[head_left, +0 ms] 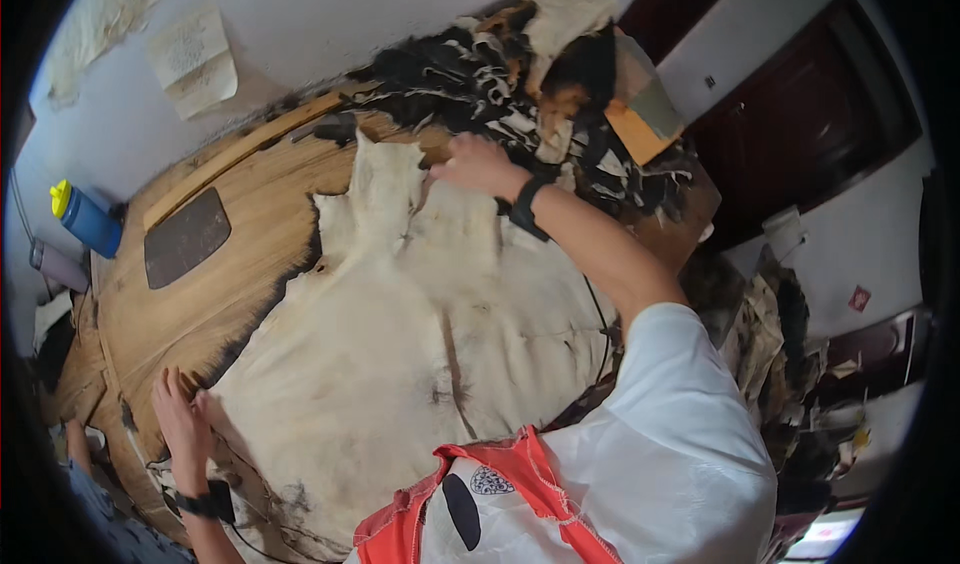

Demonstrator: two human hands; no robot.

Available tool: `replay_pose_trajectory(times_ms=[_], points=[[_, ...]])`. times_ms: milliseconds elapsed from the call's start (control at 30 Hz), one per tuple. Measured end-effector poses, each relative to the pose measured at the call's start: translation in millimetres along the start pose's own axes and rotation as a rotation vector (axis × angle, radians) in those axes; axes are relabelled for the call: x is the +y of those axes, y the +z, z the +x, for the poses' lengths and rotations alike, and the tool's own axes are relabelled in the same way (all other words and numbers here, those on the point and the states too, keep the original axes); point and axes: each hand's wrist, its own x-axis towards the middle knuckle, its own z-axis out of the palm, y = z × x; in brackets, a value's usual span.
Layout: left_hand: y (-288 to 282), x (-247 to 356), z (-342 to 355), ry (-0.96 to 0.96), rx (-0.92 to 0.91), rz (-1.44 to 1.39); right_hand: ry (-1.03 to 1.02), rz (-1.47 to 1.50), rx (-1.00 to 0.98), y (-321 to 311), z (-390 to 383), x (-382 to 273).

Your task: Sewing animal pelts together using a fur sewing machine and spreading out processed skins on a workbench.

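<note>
A large cream-coloured animal hide (360,314) with a dark hairy fringe lies flesh side up across the wooden table (270,214). At its left edge rests my left hand (183,422), fingers stretched out over the table and the hide's border. My right hand (480,167) reaches to the hide's far edge, beside a narrow upright flap. Its fingers are bent and appear to pinch the edge there, though the fingertips are partly hidden. A fold runs down the middle of the hide toward me.
Black, white and brown hide scraps (480,79) are heaped at the far right. A dark flat plate (187,238), a wooden strip (250,149) and a blue bottle with yellow lid (88,219) are at the left. Another person's patterned sleeve (115,519) shows lower left.
</note>
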Motion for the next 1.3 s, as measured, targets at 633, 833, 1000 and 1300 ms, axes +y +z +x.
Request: replay_pose_trajectory(times_ms=[633, 833, 1000, 1300], points=[[56, -19, -4, -0.196, 0.111, 0.02, 0.179, 0.331, 0.304, 46, -69, 34], [70, -33, 17, -0.15, 0.405, 0.098, 0.034, 0.192, 0.324, 72, -35, 14], [62, -34, 71, -0.104, 0.425, 0.183, -0.084, 0.181, 0.407, 68, 17, 11], [33, -35, 142, -0.128, 0.198, -0.088, -0.029, 0.179, 0.163, 42, 64, 16]])
